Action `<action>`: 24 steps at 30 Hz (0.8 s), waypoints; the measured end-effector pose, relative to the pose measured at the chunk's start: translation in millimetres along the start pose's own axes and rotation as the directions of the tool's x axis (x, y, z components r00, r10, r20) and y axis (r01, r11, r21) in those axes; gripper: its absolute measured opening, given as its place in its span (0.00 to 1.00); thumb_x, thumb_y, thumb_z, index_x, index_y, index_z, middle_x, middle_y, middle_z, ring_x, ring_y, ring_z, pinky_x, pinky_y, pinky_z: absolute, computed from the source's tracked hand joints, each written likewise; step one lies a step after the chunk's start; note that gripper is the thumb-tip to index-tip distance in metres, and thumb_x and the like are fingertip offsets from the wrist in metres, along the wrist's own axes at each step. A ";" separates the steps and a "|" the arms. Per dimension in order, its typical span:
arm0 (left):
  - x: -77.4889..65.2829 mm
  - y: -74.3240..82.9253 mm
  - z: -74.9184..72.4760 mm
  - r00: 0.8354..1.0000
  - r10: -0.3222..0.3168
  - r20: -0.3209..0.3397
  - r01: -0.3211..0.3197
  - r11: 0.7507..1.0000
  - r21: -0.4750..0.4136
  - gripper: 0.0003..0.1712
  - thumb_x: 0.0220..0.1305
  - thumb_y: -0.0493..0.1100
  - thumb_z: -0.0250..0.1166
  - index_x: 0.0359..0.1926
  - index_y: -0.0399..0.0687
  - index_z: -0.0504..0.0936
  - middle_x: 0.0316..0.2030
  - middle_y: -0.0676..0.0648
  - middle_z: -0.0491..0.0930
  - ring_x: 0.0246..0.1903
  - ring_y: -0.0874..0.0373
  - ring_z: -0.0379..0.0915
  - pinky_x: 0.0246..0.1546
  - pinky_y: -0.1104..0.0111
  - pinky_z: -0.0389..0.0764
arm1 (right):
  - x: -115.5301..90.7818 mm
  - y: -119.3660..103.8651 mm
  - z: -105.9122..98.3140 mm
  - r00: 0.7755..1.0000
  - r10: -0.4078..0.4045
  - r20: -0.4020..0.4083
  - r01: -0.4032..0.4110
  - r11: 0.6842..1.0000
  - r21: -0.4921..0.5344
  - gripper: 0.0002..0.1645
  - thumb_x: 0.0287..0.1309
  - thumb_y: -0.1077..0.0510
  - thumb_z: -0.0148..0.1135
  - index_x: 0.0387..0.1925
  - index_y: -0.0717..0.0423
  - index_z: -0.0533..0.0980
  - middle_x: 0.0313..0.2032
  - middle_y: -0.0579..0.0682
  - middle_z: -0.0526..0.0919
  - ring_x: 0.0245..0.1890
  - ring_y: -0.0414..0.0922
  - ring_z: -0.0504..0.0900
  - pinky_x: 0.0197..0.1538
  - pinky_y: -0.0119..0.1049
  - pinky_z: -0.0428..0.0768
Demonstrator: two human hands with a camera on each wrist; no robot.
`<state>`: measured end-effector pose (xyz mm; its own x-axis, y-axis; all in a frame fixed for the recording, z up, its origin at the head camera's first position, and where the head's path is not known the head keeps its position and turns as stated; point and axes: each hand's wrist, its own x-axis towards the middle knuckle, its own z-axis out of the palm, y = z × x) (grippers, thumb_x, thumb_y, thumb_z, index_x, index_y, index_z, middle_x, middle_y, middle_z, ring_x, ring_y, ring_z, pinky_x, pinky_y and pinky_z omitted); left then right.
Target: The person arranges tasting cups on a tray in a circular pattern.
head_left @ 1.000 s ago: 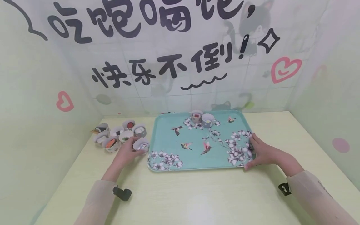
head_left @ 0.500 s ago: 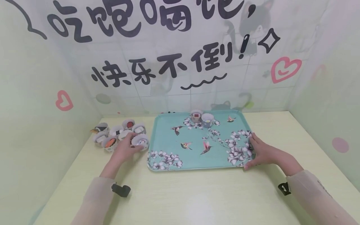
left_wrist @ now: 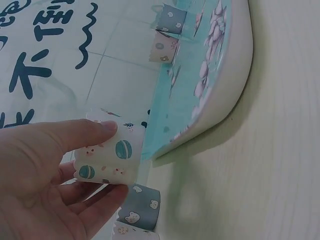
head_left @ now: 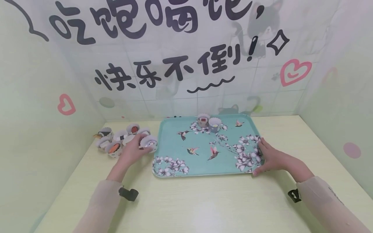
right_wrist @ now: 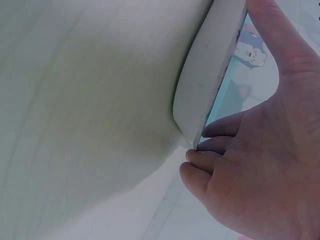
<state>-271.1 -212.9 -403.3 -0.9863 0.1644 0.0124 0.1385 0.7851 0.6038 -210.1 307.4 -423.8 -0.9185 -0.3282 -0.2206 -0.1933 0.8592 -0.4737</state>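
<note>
In the head view my left hand (head_left: 135, 150) holds a paper baking cup (head_left: 149, 144) just left of the tray. The left wrist view shows the thumb along one side of this cup (left_wrist: 107, 155), fingers on the other, with green macarons printed on its wall. My right hand (head_left: 274, 158) grips the near right corner of the turquoise tray (head_left: 172, 142), decorated with birds and blossoms. Its fingers lie along the right rim and its thumb is at the front edge. Two cups, a pinkish one (head_left: 203, 120) and a blue-grey one (head_left: 215, 125), stand at the tray's back.
Several more baking cups crowd together on the table's left, one with an orange piece (head_left: 114, 149), another with a red piece (head_left: 134, 129). A printed wall (head_left: 180, 103) stands behind the tray. Pale table surface (head_left: 201, 204) lies in front of it.
My left hand has lifted the baking cup slightly and moved it right, away from the cluster, to the tray's left edge. The right hand and tray look unchanged.
</note>
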 end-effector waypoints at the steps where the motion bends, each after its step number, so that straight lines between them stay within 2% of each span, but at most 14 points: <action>1: 1.1 1.5 1.2 1.000 0.012 0.002 -0.012 1.000 -0.010 0.37 0.66 0.47 0.65 0.70 0.37 0.62 0.65 0.31 0.70 0.61 0.35 0.72 0.60 0.45 0.77 | -0.1 -0.2 0.0 1.000 0.000 -0.001 0.000 1.000 0.001 0.85 0.36 0.37 0.81 0.71 0.83 0.37 0.71 0.83 0.32 0.72 0.78 0.39 0.72 0.70 0.49; 6: 5.6 10.1 9.2 0.998 0.056 0.006 -0.056 0.998 -0.041 0.35 0.65 0.45 0.66 0.67 0.36 0.64 0.64 0.32 0.72 0.62 0.34 0.71 0.61 0.45 0.76 | -1.1 -1.4 0.0 1.000 0.002 -0.007 -0.002 1.000 0.005 0.84 0.36 0.37 0.81 0.71 0.83 0.38 0.72 0.83 0.33 0.72 0.78 0.39 0.72 0.70 0.50; 15: 14.2 26.5 22.7 0.999 0.037 0.021 -0.036 0.999 -0.037 0.36 0.64 0.47 0.68 0.68 0.40 0.65 0.64 0.35 0.73 0.62 0.37 0.71 0.62 0.46 0.76 | -2.0 -2.3 0.2 1.000 0.005 -0.007 -0.005 1.000 0.005 0.85 0.35 0.37 0.82 0.71 0.83 0.38 0.72 0.83 0.33 0.72 0.78 0.40 0.71 0.71 0.51; 21: 19.0 37.7 29.1 0.997 0.058 0.048 -0.054 0.996 -0.076 0.36 0.65 0.46 0.68 0.69 0.40 0.64 0.65 0.34 0.71 0.58 0.38 0.75 0.59 0.49 0.79 | -2.3 -3.4 -0.9 1.000 0.007 -0.007 -0.007 1.000 0.008 0.85 0.35 0.37 0.82 0.71 0.83 0.38 0.72 0.83 0.33 0.72 0.78 0.41 0.71 0.71 0.51; 24: 22.0 43.4 33.3 0.996 0.073 0.046 -0.070 0.995 -0.066 0.37 0.64 0.45 0.69 0.68 0.40 0.65 0.64 0.35 0.72 0.58 0.39 0.75 0.58 0.50 0.80 | -2.5 -3.3 -1.2 1.000 0.006 -0.006 -0.005 1.000 0.008 0.85 0.35 0.38 0.82 0.71 0.83 0.38 0.71 0.83 0.33 0.72 0.78 0.40 0.71 0.71 0.50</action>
<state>-283.9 -155.4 -403.4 -0.9684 0.2485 0.0197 0.2008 0.7307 0.6525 -207.5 305.8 -420.7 -0.9215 -0.3212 -0.2183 -0.1855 0.8579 -0.4791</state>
